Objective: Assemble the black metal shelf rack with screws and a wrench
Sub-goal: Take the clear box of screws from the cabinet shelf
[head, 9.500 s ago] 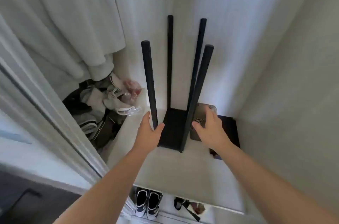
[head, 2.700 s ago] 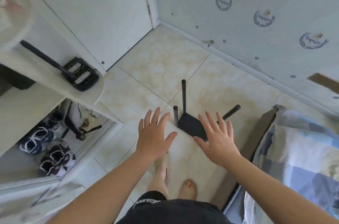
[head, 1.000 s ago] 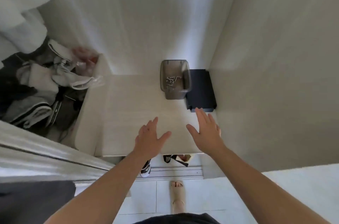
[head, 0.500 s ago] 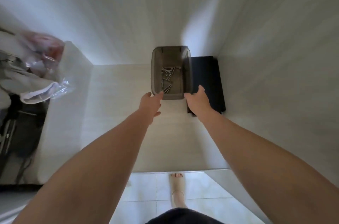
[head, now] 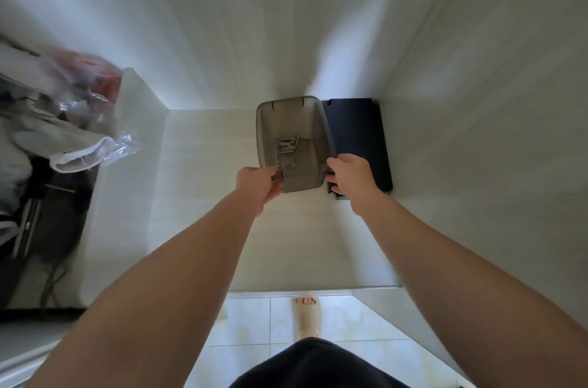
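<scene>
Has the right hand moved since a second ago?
Yes: the right hand went forward from the front of the white shelf to the grey bin, at its near right corner.

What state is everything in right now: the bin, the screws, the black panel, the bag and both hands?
grey bin: upright, open-topped; whether lifted off the white shelf, cannot tell.
screws: loose heap on the bin's floor.
black panel: flat on the shelf, right of the bin.
plastic bag: crumpled, left of the shelf.
left hand: grips the bin's near left corner.
right hand: grips the bin's near right corner.
</scene>
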{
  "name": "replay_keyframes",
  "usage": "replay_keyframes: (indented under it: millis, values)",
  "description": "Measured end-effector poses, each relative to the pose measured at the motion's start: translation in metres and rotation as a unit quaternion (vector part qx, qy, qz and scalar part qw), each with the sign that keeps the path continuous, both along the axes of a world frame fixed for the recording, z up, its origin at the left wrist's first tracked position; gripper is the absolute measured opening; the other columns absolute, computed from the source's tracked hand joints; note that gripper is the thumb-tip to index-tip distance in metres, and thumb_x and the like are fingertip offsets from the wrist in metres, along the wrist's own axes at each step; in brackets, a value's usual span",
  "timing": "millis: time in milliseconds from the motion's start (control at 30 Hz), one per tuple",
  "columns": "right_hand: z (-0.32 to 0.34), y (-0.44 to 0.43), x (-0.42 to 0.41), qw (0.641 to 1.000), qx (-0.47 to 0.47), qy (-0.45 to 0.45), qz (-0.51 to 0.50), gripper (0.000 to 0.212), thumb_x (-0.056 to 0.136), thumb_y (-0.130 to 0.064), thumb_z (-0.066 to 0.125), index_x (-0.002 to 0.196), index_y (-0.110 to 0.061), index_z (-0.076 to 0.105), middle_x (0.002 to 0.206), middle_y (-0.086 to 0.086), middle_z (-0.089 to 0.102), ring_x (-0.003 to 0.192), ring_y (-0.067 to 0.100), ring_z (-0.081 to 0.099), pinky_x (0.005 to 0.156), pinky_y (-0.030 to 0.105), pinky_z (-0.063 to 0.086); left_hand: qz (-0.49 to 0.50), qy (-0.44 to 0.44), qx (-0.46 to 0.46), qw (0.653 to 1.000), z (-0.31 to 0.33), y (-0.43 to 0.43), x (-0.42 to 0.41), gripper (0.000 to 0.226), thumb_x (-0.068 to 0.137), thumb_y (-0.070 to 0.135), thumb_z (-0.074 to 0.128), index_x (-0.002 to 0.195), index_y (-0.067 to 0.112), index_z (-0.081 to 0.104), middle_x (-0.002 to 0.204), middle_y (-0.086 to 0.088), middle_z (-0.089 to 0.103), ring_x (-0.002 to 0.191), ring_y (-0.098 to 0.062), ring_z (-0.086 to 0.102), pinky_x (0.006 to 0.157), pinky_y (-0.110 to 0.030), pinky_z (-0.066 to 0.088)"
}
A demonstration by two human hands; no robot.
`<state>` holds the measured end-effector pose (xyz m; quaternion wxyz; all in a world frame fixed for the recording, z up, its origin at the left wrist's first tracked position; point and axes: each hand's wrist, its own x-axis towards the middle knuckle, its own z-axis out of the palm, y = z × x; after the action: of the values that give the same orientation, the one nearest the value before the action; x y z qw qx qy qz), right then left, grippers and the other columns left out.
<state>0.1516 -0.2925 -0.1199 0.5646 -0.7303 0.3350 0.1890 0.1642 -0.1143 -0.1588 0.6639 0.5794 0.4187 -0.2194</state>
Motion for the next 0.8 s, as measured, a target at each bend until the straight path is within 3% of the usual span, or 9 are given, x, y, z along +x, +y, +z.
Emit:
replay_keyframes:
  millis: [100, 167, 233, 367, 533, 633, 800]
  values:
    - [0.011, 0.007, -0.030, 0.999, 0.036, -0.009, -0.006, 0.008, 0.101, -0.018, 0.058, 0.104, -0.014, 0.065, 0.093, 0.001, 0.066, 0.089, 0.018, 0.068, 0.100, 0.051, 0.053, -0.005, -0.005, 0.000, 1.000, 0.014, 0.012, -0.029, 0.031, 0.096, 0.009, 0.061, 0.123, -0.003, 0.055, 0.099, -0.015, 0.070, 0.072, -0.021, 0.071, 0.065, -0.033, 0.059]
    - [0.017, 0.011, -0.052, 0.998, 0.054, -0.014, -0.007, 0.005, 0.101, -0.020, 0.059, 0.097, -0.021, 0.061, 0.093, -0.007, 0.064, 0.087, 0.012, 0.066, 0.097, 0.047, 0.054, -0.005, -0.010, -0.001, 1.000, 0.025, 0.022, -0.051, 0.031, 0.096, 0.009, 0.059, 0.124, -0.003, 0.052, 0.103, -0.017, 0.070, 0.077, -0.022, 0.071, 0.065, -0.033, 0.059]
    - [0.026, 0.016, -0.077, 0.997, 0.071, -0.016, 0.003, 0.015, 0.102, -0.022, 0.059, 0.117, -0.020, 0.057, 0.101, -0.007, 0.065, 0.091, 0.013, 0.067, 0.094, 0.042, 0.055, -0.012, -0.018, 0.006, 1.000, 0.037, 0.033, -0.075, 0.029, 0.096, 0.009, 0.060, 0.121, -0.003, 0.053, 0.104, -0.017, 0.070, 0.080, -0.023, 0.072, 0.069, -0.034, 0.060]
    - [0.043, 0.023, -0.133, 0.996, 0.081, -0.019, 0.038, 0.040, 0.099, -0.030, 0.061, 0.136, -0.017, 0.054, 0.119, 0.001, 0.066, 0.099, 0.017, 0.069, 0.086, 0.035, 0.055, -0.032, -0.034, 0.027, 0.999, 0.060, 0.062, -0.126, 0.020, 0.094, 0.009, 0.060, 0.110, 0.000, 0.055, 0.100, -0.016, 0.072, 0.078, -0.022, 0.074, 0.074, -0.036, 0.061]
    - [0.060, 0.026, -0.210, 0.996, 0.041, -0.073, 0.041, 0.044, 0.099, -0.034, 0.060, 0.141, -0.024, 0.049, 0.114, -0.010, 0.062, 0.103, 0.012, 0.064, 0.082, 0.032, 0.052, -0.090, -0.055, 0.075, 0.992, 0.086, 0.104, -0.192, 0.018, 0.085, 0.008, 0.067, 0.100, 0.001, 0.060, 0.084, -0.012, 0.074, 0.073, -0.023, 0.076, 0.065, -0.033, 0.060]
    - [0.066, 0.027, -0.257, 0.992, -0.015, -0.124, 0.035, 0.045, 0.099, -0.033, 0.061, 0.141, -0.025, 0.050, 0.126, -0.004, 0.060, 0.110, 0.016, 0.060, 0.095, 0.040, 0.053, -0.160, -0.068, 0.105, 0.979, 0.102, 0.121, -0.230, 0.021, 0.082, 0.007, 0.068, 0.100, 0.001, 0.060, 0.080, -0.011, 0.072, 0.071, -0.024, 0.076, 0.059, -0.031, 0.058]
    - [0.068, 0.027, -0.336, 0.987, -0.062, -0.149, 0.007, 0.052, 0.099, -0.034, 0.063, 0.146, -0.025, 0.044, 0.132, -0.006, 0.051, 0.114, 0.017, 0.054, 0.093, 0.035, 0.045, -0.280, -0.079, 0.139, 0.947, 0.119, 0.131, -0.291, 0.023, 0.078, 0.005, 0.070, 0.099, 0.001, 0.061, 0.076, -0.012, 0.073, 0.069, -0.027, 0.075, 0.063, -0.032, 0.058]
